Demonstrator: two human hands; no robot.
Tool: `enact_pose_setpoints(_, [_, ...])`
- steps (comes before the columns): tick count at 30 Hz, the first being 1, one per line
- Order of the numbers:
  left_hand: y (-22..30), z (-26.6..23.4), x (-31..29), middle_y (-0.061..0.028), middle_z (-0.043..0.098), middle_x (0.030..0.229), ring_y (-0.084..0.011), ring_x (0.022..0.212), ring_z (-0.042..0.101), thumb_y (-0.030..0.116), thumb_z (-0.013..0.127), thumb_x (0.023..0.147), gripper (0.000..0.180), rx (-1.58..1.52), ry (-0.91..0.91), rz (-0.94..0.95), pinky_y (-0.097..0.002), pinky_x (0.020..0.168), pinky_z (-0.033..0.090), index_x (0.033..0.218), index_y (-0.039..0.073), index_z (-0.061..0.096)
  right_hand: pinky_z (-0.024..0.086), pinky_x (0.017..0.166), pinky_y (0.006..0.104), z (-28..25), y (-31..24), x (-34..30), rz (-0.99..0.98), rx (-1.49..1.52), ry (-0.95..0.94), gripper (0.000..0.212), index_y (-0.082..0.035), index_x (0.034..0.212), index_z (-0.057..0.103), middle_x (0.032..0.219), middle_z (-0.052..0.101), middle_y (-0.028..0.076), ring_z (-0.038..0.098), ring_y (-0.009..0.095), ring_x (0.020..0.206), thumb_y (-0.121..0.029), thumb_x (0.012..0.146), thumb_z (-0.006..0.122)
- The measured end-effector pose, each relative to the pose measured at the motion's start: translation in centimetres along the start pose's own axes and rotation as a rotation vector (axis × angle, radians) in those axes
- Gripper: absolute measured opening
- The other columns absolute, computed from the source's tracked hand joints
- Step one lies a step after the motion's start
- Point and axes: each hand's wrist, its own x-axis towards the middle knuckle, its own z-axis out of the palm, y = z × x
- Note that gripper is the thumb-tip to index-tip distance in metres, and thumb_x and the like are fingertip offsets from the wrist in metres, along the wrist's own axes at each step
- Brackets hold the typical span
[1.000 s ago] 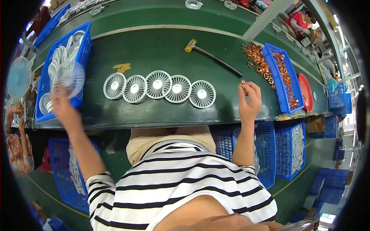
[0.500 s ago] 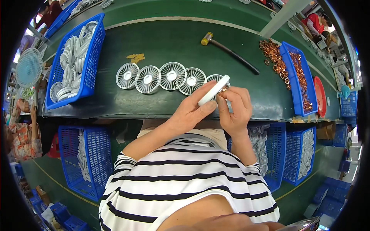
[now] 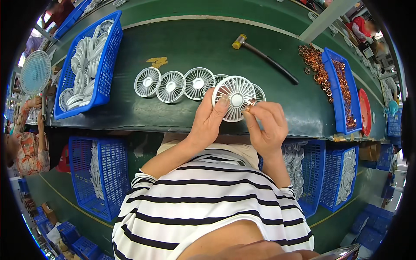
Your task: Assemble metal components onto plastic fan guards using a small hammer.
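My left hand (image 3: pixel 209 118) grips a white round spoked grille (image 3: pixel 236 89) by its left rim, thumb on the near face. The grille is tilted up, its hub and spokes facing me, above the table's front edge. At its right side, my right hand (image 3: pixel 266 125) pinches a small copper-coloured ring (image 3: pixel 250 105) between thumb and fingertips, close against the spokes. Whether the ring touches the grille I cannot tell. Behind them, several like grilles (image 3: pixel 171 87) lie in a row on the green table (image 3: pixel 182 119); the held grille partly covers the rightmost ones.
A mallet (image 3: pixel 269 60) with a yellow head lies beyond the row. To the right are loose copper rings (image 3: pixel 313 65), a blue tray (image 3: pixel 342 128) of them and a red tray (image 3: pixel 365 112). A blue basket (image 3: pixel 105 82) of grilles stands left. Blue crates (image 3: pixel 113 173) sit below the table.
The grille in my left hand has turned from nearly edge-on to face me. My right hand stays at its right side with the copper ring. The view has shifted slightly.
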Motion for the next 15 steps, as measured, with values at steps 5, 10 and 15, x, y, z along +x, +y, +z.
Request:
enact_pose_setpoints(5, [0.2,0.1,-0.3,-0.0077,0.056,0.112,-0.0123,0.101,0.051,0.028,0.043,0.102,0.043,-0.085,-0.008,-0.040,-0.0257,0.090,0.042,0.131,-0.002,0.037,0.046,0.059,0.0322,0.4,-0.5,0.2,-0.081,0.016,-0.013,0.020,-0.005,0.079,0.066,0.079,0.062,0.005,0.058,0.023,0.069,-0.002,0.064,0.078])
enact_pose_setpoints(10, [0.1,0.1,-0.7,-0.0122,0.059,0.106,-0.0152,0.092,0.057,0.026,0.044,0.101,0.045,0.149,-0.012,0.071,-0.0291,0.081,0.048,0.135,0.000,0.032,0.045,0.061,0.0341,0.8,-0.6,0.5,-0.076,-0.052,-0.107,0.014,-0.007,0.080,0.064,0.080,0.060,0.005,0.057,0.024,0.071,-0.006,0.070,0.074])
enact_pose_setpoints(15, [-0.6,-0.1,-0.6,-0.0134,0.060,0.106,-0.0160,0.093,0.058,0.014,0.046,0.096,0.041,0.178,-0.048,0.039,-0.0297,0.082,0.049,0.134,0.001,0.033,0.044,0.068,0.0376,1.0,-0.5,0.4,0.056,-0.067,-0.229,0.015,-0.006,0.085,0.059,0.083,0.057,0.007,0.056,0.027,0.077,-0.007,0.074,0.069])
